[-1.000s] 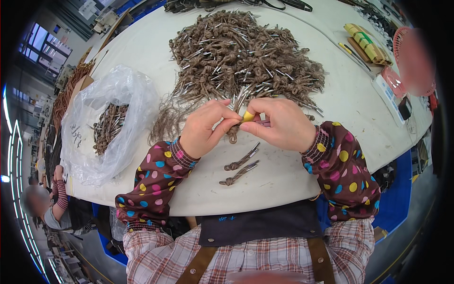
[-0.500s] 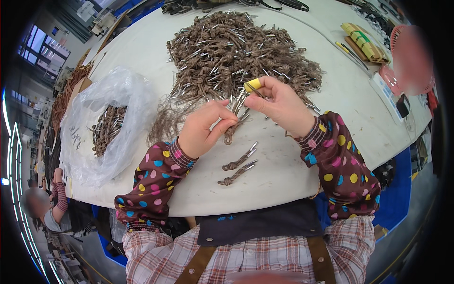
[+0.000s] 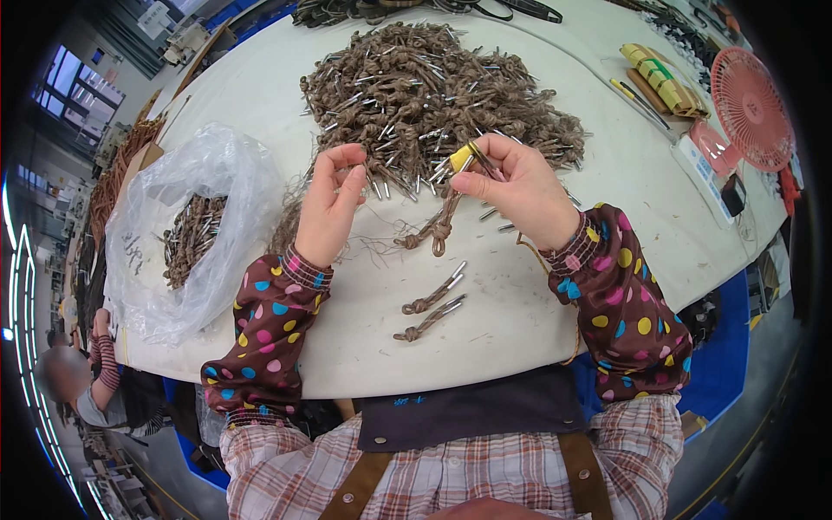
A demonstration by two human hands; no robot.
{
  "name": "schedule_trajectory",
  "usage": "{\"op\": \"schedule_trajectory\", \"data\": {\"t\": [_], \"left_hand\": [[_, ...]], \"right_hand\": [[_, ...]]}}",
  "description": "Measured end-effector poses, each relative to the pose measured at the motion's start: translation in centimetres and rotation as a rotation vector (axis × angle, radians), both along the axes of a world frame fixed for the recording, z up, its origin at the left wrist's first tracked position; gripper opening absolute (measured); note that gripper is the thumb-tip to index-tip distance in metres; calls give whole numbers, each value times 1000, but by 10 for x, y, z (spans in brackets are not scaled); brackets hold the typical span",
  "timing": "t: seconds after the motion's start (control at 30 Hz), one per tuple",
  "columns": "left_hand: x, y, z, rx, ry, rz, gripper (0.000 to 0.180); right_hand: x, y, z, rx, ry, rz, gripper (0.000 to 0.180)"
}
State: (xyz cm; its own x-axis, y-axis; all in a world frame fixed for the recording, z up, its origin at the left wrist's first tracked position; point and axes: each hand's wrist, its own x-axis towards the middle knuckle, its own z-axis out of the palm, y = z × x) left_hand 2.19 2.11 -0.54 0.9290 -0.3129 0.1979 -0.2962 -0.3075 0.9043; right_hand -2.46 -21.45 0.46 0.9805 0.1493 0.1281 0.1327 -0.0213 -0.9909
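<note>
The brown knotted cord with silver metal tips [image 3: 441, 234] is hanging or lying just below the right hand [image 3: 518, 186]; whether its thumb is pinching the cord, I cannot tell; those fingers are gripping small metal snips [image 3: 484, 159], a yellow wrap [image 3: 463, 159] covering one fingertip; the left hand [image 3: 326, 208] is hovering with thumb and fingers parted, visibly holding nothing; the step in hand seems to be trimming loose threads; the next move is probably calling for the left fingers to be steadying a cord near the blades; two brown knotted cords [image 3: 418, 306] are lying nearer the body; the large brown cord mound [image 3: 433, 108] is crowding the far side; the clear plastic bag [image 3: 143, 303] is standing near the left sleeve [image 3: 269, 334]; the white tabletop [image 3: 520, 338] is offering open room rightward, its curved near edge running before the waist.
</note>
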Motion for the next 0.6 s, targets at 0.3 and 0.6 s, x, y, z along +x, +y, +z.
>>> {"op": "schedule_trajectory", "data": {"t": [0.3, 0.6], "left_hand": [[-27, -13, 7, 245, 16, -569, 47], [-21, -9, 7, 264, -51, -649, 25]], "right_hand": [[-7, 1, 11, -48, -54, 96, 18], [-3, -6, 11, 54, 80, 296, 17]]}}
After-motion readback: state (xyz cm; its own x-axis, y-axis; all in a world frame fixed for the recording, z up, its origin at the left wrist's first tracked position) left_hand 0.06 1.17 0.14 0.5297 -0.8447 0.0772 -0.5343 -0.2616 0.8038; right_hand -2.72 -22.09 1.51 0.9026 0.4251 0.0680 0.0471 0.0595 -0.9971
